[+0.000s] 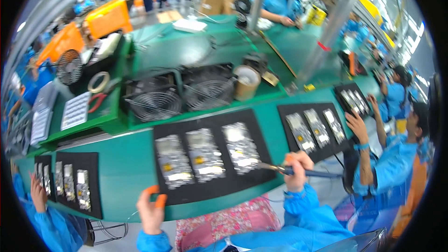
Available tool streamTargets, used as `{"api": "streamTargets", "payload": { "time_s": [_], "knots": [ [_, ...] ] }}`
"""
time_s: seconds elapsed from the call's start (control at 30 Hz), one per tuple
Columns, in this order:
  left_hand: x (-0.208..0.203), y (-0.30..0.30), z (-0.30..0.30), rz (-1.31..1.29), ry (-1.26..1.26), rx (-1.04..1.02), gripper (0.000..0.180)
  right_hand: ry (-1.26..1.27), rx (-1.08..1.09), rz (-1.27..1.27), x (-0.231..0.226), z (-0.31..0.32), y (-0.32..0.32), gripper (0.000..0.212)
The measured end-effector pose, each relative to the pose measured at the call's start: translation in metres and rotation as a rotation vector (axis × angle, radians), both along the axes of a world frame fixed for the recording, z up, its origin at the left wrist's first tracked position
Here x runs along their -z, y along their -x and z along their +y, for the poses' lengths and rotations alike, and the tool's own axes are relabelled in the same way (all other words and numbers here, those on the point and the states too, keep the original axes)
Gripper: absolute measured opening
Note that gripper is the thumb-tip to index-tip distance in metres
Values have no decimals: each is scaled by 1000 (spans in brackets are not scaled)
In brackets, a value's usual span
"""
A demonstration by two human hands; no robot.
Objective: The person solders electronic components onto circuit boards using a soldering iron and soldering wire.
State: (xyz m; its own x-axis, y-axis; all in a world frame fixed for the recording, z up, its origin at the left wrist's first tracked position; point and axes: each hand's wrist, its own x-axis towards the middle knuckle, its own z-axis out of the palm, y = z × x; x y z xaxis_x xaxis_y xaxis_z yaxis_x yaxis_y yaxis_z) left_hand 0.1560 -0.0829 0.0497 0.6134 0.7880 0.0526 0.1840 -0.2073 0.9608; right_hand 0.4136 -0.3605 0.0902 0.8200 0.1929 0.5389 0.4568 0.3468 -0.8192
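Observation:
My right hand (297, 171), orange covers on its fingertips, grips a soldering iron (281, 170) with a dark blue handle. The iron's metal tip reaches the lower right edge of the rightmost circuit board (241, 151); whether it touches is blurred. That board lies on a black mat (228, 190) beside a middle board (205, 156) and a left board (173, 161). Close to the mat's lower left corner, my left hand (151, 210) has orange-covered thumb and finger curved and apart. A thin pale wire (134, 214) shows beside it; whether the hand holds it is unclear.
Two black fans (156, 102) with wire guards stand behind the mat, beside a tape roll (246, 83). Further mats with boards lie left (95, 177) and right (294, 112). A co-worker's hand (358, 127) is at right, another's (38, 195) at left. A metal post (333, 23) rises beyond.

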Motion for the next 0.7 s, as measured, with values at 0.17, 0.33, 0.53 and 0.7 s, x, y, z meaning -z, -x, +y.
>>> {"api": "streamTargets", "payload": {
  "time_s": [0.17,0.33,0.53,0.7],
  "knots": [
    [-8,-54,-47,0,134,94,59,-72,147,-43,-16,-10,-1,25],
    [-3,-87,-79,36,49,325,57,-46,245,-120,-29,-23,-3,24],
    [2,-140,-127,61,11,408,55,-71,355,-113,-42,-35,-1,22],
    [17,-186,-168,20,-100,493,58,-129,447,-154,-44,-42,-7,22]
  ]
}}
